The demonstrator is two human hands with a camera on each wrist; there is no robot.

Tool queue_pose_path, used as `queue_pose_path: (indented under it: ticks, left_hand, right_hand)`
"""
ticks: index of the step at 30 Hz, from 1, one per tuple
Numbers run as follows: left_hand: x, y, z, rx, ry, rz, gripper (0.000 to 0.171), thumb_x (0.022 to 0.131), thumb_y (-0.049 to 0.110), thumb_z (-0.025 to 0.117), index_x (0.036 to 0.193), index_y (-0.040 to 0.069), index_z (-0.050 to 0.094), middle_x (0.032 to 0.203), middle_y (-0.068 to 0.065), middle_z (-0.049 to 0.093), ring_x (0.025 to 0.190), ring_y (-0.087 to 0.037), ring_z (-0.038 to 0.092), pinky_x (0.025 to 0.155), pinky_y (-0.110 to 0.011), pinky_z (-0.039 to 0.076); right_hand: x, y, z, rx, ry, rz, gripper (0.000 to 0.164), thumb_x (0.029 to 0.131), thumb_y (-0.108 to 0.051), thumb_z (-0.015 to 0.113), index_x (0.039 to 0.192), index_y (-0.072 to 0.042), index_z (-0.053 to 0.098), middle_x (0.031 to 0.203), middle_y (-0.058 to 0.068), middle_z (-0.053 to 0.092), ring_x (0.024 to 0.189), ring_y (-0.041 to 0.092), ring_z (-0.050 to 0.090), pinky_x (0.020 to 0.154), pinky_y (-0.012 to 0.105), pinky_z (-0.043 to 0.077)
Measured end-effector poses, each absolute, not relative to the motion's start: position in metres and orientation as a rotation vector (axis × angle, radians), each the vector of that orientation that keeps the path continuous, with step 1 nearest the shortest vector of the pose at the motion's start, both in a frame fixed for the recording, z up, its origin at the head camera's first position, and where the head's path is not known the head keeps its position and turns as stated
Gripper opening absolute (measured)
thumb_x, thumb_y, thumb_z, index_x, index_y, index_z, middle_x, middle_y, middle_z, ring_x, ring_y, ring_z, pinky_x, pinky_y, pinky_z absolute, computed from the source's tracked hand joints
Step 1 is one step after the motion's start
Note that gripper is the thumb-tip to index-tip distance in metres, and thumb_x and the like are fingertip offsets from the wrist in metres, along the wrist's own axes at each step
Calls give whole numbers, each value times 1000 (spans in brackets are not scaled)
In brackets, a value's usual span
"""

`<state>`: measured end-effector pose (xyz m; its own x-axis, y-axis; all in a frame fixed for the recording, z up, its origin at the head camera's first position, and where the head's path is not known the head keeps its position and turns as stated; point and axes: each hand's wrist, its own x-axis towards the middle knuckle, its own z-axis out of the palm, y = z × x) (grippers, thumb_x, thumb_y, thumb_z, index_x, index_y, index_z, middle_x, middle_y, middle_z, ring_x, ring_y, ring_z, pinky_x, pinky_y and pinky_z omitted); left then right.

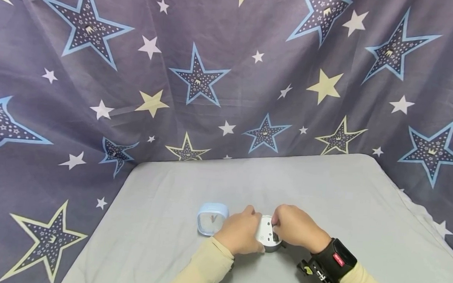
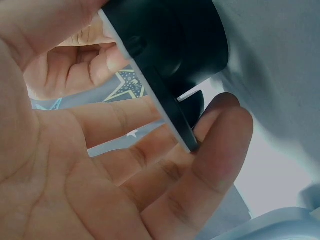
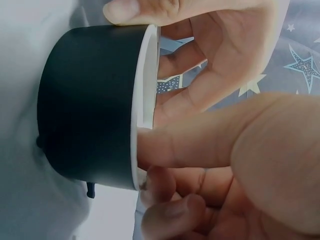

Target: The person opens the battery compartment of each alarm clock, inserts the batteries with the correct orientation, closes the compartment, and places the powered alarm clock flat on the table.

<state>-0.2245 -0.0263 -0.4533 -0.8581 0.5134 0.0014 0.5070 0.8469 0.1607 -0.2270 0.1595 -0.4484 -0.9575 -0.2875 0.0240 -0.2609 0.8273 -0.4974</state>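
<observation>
What looks like an alarm clock (image 1: 265,230) lies with its white, holed back facing up; its face is hidden. Black sides (image 3: 90,100) and small feet show in the right wrist view. My left hand (image 1: 242,231) grips it from the left, fingers curled about the edge (image 2: 172,115) and thumb on the near side. Over its back is my right hand (image 1: 296,228), thumb (image 3: 185,142) inside the white rim and other fingers curled. Whether those fingertips pinch something is hidden. A dark slot (image 1: 275,237) shows beside them.
A light blue square clock (image 1: 212,207) stands just left of my left hand. Grey cloth (image 1: 170,185) covers the table, and a star-patterned curtain (image 1: 229,90) hangs behind and at both sides. A black strap with a camera mount (image 1: 331,262) is on my right wrist.
</observation>
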Motion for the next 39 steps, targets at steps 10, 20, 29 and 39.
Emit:
queue_pose_path:
  ticks: [10,20,29,39]
  left_hand:
    - [-224,-27,-454,823,2980,252,77,61,46,96,122,8,69,106,-4,59,66,-13,54,59,-27,48]
    - [-224,-24,-455,841,2983,231,76,62,48,95,122,9,68,107,-4,59,67,-13,54,60,-27,48]
    - [-223,-26,-455,829,2984,207,77,63,48,94,123,8,69,110,-6,60,68,-15,56,62,-29,50]
    - [-224,-26,-451,855,2996,191,75,63,49,94,121,8,70,108,-6,61,67,-15,57,60,-28,49]
  right_hand:
    - [-233,166,-451,-476,2859,-903,14,75,0,76,80,-11,70,76,-4,64,68,13,56,66,32,49]
    - [-239,179,-456,-597,2769,-1032,13,73,1,77,76,-11,71,69,-5,62,64,13,53,59,27,45]
    - [-238,175,-456,-564,2847,-954,14,75,-5,81,73,-16,74,69,-10,66,63,11,54,59,28,45]
    - [-241,174,-454,-445,2834,-965,18,74,-6,86,72,-19,74,69,-10,68,66,12,56,62,30,46]
